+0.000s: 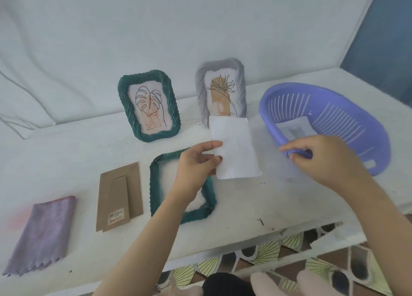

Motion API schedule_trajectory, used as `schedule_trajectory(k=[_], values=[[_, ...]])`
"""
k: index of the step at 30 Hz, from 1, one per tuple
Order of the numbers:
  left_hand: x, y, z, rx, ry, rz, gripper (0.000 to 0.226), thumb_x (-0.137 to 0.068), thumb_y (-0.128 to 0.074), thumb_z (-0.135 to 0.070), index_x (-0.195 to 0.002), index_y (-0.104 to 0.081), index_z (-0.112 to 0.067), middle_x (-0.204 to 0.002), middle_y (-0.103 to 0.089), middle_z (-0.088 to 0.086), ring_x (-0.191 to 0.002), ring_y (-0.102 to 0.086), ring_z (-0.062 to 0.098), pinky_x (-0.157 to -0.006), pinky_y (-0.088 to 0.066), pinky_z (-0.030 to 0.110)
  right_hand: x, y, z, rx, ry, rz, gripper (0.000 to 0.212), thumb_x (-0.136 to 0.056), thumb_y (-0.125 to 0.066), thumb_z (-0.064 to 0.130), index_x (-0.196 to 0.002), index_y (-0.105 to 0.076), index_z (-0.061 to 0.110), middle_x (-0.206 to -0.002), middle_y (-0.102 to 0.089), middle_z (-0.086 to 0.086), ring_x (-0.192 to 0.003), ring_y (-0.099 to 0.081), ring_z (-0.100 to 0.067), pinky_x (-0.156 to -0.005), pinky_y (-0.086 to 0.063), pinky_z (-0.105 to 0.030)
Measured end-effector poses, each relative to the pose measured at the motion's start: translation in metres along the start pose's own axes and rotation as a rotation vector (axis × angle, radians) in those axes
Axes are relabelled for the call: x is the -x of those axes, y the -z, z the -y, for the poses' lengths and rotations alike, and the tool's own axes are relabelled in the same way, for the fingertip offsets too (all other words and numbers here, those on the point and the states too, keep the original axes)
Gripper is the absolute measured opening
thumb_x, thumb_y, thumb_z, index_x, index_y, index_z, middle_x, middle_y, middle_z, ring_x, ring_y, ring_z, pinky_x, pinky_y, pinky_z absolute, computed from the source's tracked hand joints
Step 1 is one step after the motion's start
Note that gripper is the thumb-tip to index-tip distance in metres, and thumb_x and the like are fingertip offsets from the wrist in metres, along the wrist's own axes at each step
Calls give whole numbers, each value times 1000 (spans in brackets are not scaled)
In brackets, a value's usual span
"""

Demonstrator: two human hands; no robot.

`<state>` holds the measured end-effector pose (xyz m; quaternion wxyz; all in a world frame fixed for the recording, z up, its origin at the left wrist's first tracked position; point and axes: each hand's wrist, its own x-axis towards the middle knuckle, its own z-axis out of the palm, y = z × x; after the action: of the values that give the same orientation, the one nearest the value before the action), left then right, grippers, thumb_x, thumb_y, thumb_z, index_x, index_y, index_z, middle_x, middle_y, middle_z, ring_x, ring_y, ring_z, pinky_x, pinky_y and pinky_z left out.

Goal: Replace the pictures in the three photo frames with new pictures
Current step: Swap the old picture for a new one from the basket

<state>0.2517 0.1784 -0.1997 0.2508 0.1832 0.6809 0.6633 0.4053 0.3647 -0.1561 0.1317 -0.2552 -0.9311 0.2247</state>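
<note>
Matt white paper sheet point(235, 148); brown cardboard frame backing point(119, 193); glossy slotted purple plastic basket point(330, 122); ridged green frames point(149, 105); soft purple cloth point(42, 235).

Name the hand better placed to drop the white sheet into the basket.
Left. The left hand already pinches the white sheet, beside the purple basket. The right hand is occupied, its grip on the basket's rim.

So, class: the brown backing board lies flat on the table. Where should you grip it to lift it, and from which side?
Grip the backing board at its far edge, coming from above. It lies flat on the table, so slide fingers under that edge and pinch. The stand flap covers the near middle; the open frame lies close beside its right edge.
</note>
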Motion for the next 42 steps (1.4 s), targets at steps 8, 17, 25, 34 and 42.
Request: schedule_trajectory(k=[8,17,25,34,42], values=[[-27,-59,10,-29,100,52,34,-82,-59,6,-111,-63,-11,-74,-64,4,-58,-62,5,-62,-52,14,-20,32,-9,-208,2,-126,24,-83,-63,7,-94,-72,26,-50,-56,29,-57,-55,2,-55,-37,-2],[-48,-111,26,-159,143,55,38,-77,-62,9,-112,-61,-3,-94,-59,10,-73,-60,22,-75,-57,32,-31,50,-10,-239,27,-65,21,-86,-60,10,-95,-73,24,-97,-70,-4,-65,-55,5,-65,-39,-2],[-51,-116,28,-265,150,59,43,-75,-65,7,-115,-60,-5,-82,-58,9,-75,-59,25,-82,-55,41,-25,24,-12,-203,42,76,21,-84,-64,12,-89,-74,30,-83,-69,7,-56,-53,7,-60,-39,-1],[-47,-114,27,-411,56,97,48,-74,-66,-4,-122,-58,-6,-97,-69,15,-83,-66,25,-75,-52,30,-15,11,-4,-238,18,106,17,-85,-64,11,-95,-74,21,-44,-52,34,-53,-50,16,-52,-35,-2],[-35,-96,17,-219,-292,-52,33,-92,-49,-11,-121,-51,-28,-128,-50,-8,-109,-51,10,-73,-38,1,-13,11,-8,-329,41,119,16,-86,-64,11,-95,-73,20,-38,-48,33,-50,-51,14,-50,-35,-4]])
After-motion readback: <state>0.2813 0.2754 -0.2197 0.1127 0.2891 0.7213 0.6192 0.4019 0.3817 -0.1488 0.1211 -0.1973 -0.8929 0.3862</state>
